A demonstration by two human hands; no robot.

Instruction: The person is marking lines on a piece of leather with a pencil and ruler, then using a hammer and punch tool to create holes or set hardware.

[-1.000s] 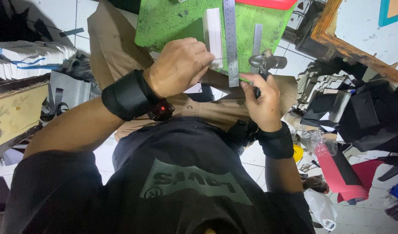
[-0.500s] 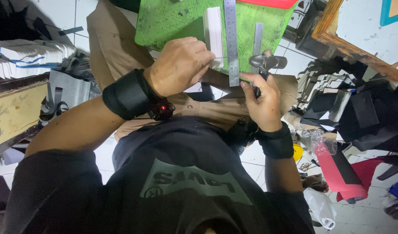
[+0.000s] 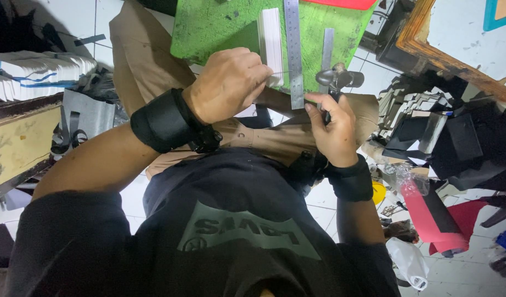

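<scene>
L hand (image 3: 228, 82) pressing white strip (image 3: 272, 38) by steel ruler (image 3: 293, 52), R hand (image 3: 332, 129) gripping dark tool (image 3: 336, 80)

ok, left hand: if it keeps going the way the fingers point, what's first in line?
Likely the white flat stack on the green cutting board; the left hand has its fingertips right at the stack's near end. The long steel ruler lies just beyond.

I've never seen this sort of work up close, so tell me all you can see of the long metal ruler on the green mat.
The long metal ruler is a flat, silvery strip with fine markings, lying lengthwise on the green mat. A white block sits along its left side, a shorter ruler to its right. Its near end lies between the left hand and right hand.
</scene>
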